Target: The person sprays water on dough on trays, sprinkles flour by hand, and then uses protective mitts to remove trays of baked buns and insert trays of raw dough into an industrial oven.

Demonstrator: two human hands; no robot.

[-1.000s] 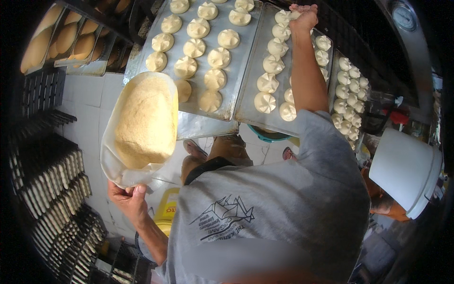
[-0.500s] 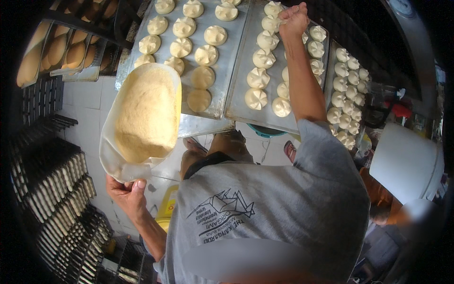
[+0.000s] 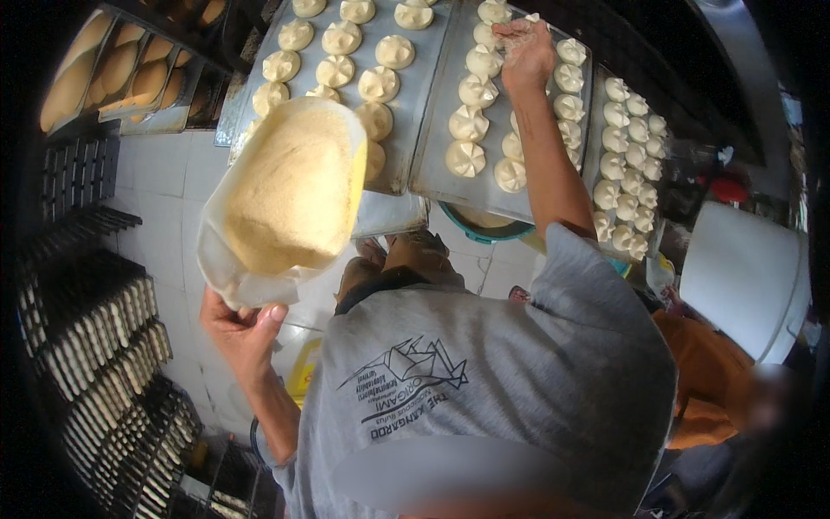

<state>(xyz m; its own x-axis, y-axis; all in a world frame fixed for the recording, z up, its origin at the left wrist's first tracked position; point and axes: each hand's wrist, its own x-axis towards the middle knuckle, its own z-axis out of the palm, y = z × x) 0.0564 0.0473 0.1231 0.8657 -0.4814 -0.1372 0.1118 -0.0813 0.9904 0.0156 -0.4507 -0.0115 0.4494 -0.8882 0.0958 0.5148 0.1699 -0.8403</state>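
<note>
My left hand (image 3: 240, 333) grips the lower end of a white plastic scoop-like container (image 3: 216, 227), its thumb over the rim. Fine yellowish crumbs (image 3: 290, 195) fill much of the container, which overlaps the near corner of the left tray (image 3: 396, 164). Farther right, my right hand (image 3: 529, 59) is closed, with pale crumbs on its fingers, above the middle tray (image 3: 425, 177). Rows of pale dough buns with pinched, star-shaped tops, such as the dough bun (image 3: 465, 158), sit on both trays. My right hand and forearm hide some buns there.
A third tray (image 3: 593, 160) of buns stands to the right. Beneath the trays is a teal-rimmed tub (image 3: 484, 232). A large white bucket (image 3: 743, 281) stands at right, near a person's orange clothing (image 3: 705, 381). Racks with rows of dough strips (image 3: 104, 355) line the left.
The container in my left hand has moved slightly right and up, over the near buns. My right hand has shifted a little left and nearer, its fingers loosening somewhat from a tight fist.
</note>
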